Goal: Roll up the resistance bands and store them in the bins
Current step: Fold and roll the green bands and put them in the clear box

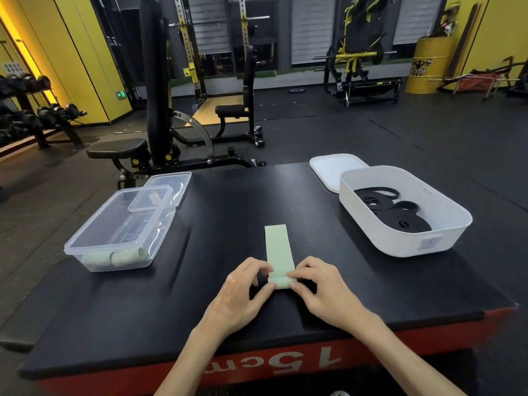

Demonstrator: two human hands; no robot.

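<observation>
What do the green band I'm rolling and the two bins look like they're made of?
The green band looks like matte fabric elastic, soft and unshiny, possibly latex. The clear bin: glossy transparent plastic; pale rolls show through. The white bin: opaque smooth moulded plastic, satin finish.

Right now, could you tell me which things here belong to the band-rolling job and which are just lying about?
In the job: green resistance band, pinched by left hand and right hand; clear bin; white bin; rolled black bands.
Just lying about: white lid, clear lid, weight bench, dumbbell rack, yellow drum.
</observation>
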